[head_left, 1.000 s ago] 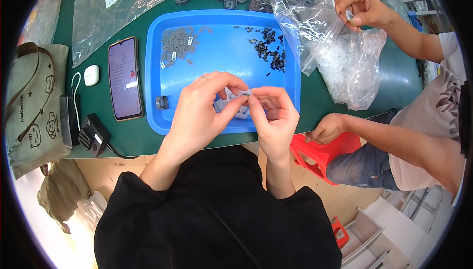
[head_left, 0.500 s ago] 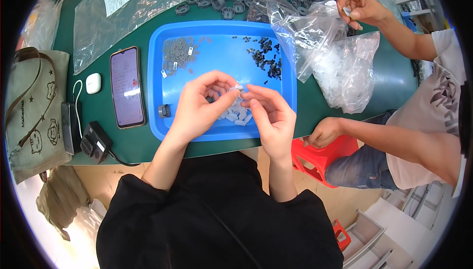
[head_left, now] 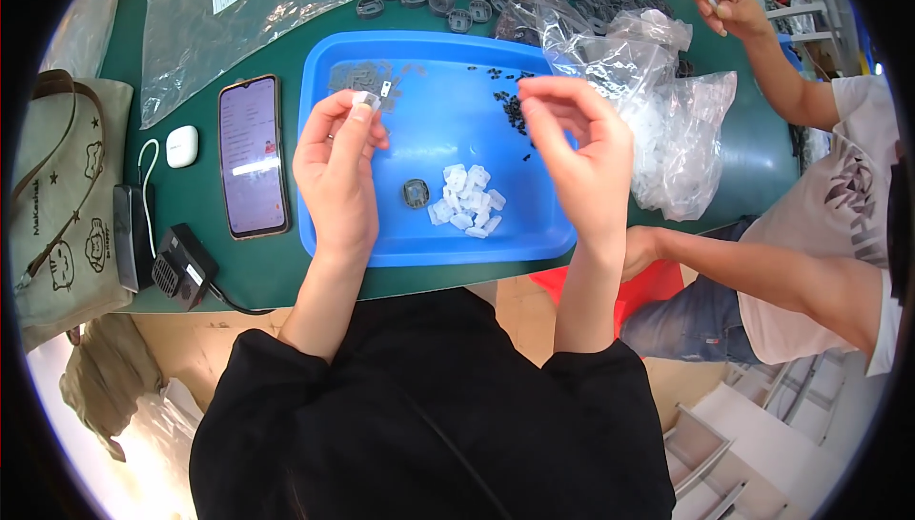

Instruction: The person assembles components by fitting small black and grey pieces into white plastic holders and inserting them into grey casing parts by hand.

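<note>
My left hand (head_left: 338, 177) is raised over the left side of a blue tray (head_left: 434, 258), thumb and forefinger pinching a small translucent white plastic piece (head_left: 365, 100). Behind it lies a pile of small flat grey pieces (head_left: 358, 76), partly covered. At the tray's right side, my right hand (head_left: 589, 163) hovers by many tiny black parts (head_left: 511, 110); its thumb and forefinger are slightly apart with nothing visible between them. The other fingertips are hidden. Between my hands sit a heap of white plastic pieces (head_left: 465, 200) and a round dark housing (head_left: 416, 193).
Left of the tray are a phone (head_left: 253, 158), a white earbud case (head_left: 182, 146), a black adapter (head_left: 184, 265) and a cloth bag (head_left: 81, 167). Dark rings (head_left: 459, 20) cover the far table. A co-worker's hand (head_left: 729, 0) is beyond a clear bag of white pieces (head_left: 691, 153).
My hands have parted from over the white heap: the left moved left and up with a white piece, the right moved right toward the black parts. The heap and round housing are now uncovered.
</note>
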`<state>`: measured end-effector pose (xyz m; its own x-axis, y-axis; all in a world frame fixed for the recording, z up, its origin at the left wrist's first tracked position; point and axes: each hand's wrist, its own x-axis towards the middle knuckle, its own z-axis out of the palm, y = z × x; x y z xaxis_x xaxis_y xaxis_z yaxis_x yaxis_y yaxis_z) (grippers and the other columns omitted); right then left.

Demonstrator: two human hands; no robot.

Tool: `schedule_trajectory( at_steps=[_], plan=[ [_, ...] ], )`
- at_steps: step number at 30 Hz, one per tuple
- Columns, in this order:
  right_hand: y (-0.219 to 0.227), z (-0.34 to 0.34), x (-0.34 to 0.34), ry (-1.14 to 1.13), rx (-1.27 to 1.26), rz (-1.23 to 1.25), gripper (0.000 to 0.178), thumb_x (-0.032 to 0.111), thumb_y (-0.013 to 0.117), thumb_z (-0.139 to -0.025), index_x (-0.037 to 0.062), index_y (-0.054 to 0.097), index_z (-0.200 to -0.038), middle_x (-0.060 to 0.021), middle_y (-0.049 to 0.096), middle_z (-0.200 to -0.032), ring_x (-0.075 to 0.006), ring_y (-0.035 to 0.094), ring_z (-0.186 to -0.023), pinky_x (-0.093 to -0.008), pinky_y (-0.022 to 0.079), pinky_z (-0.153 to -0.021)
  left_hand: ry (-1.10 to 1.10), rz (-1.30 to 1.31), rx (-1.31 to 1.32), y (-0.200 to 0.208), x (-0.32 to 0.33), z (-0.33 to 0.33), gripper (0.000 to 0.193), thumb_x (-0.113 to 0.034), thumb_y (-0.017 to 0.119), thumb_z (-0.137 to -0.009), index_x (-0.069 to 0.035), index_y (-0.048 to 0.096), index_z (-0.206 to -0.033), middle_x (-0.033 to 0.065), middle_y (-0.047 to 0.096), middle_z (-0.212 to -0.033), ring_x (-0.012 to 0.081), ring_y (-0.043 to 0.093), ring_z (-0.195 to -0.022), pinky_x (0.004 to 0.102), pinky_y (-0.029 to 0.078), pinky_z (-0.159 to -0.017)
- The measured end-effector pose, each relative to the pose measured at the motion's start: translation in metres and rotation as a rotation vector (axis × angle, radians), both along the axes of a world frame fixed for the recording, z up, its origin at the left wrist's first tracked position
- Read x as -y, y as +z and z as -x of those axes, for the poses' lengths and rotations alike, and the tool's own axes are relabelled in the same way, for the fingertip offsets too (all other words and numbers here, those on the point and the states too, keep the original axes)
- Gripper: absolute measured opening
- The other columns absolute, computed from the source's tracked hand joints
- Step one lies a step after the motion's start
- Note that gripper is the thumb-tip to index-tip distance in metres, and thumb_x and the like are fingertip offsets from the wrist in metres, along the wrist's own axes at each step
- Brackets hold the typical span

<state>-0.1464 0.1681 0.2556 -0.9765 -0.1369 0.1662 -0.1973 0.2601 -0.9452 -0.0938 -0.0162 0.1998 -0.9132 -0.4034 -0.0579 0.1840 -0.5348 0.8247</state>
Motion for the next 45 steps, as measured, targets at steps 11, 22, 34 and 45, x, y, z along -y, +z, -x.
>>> schedule_trajectory(
  at_steps=[11, 22, 34, 45],
  plan=[
    [-0.028, -0.043, 0.029, 0.494, -0.107, -0.524, 0.026, 0.011, 0.071, -0.068, 0.0089, 0.062, -0.093, -0.0062, 0.059, -0.089, -0.0273, 0.055, -0.091, -0.038, 0.043, -0.083, 0.012, -0.019, 0.021, -0.003, 0.002, -0.007, 0.017, -0.008, 0.057, -0.092, 0.001, 0.058, -0.106, 0.0034, 0.056, -0.087, 0.0097, 0.051, -0.075, 0.0228, 0.041, -0.068],
    [-0.036, -0.05, 0.042, 0.375, -0.293, -0.663, 0.03, 0.01, 0.073, -0.066, 0.0123, 0.062, -0.094, -0.0042, 0.056, -0.093, -0.0251, 0.053, -0.099, -0.0382, 0.04, -0.089, 0.077, -0.015, 0.005, 0.0, -0.004, 0.0, 0.018, -0.009, 0.06, -0.09, 0.001, 0.06, -0.105, 0.0029, 0.058, -0.085, 0.0081, 0.052, -0.073, 0.0226, 0.042, -0.066],
    [-0.037, -0.051, 0.035, 0.194, -0.357, -0.466, 0.017, 0.004, 0.068, -0.07, 0.0077, 0.061, -0.085, -0.006, 0.061, -0.096, -0.0259, 0.058, -0.092, -0.0377, 0.044, -0.082, 0.043, 0.017, 0.04, 0.003, 0.0, -0.003, 0.019, -0.012, 0.06, -0.091, 0.0, 0.059, -0.106, 0.0016, 0.056, -0.084, 0.0088, 0.05, -0.074, 0.024, 0.04, -0.069],
    [-0.029, -0.054, 0.015, -0.032, -0.249, -0.167, 0.037, -0.003, 0.07, -0.068, 0.0042, 0.061, -0.103, -0.0086, 0.066, -0.097, -0.0245, 0.063, -0.085, -0.032, 0.049, -0.077, -0.382, 0.066, 0.045, 0.007, -0.006, -0.005, 0.014, -0.006, 0.063, -0.088, 0.0, 0.063, -0.101, 0.0034, 0.063, -0.093, 0.0086, 0.058, -0.087, 0.0226, 0.046, -0.076]
  ],
)
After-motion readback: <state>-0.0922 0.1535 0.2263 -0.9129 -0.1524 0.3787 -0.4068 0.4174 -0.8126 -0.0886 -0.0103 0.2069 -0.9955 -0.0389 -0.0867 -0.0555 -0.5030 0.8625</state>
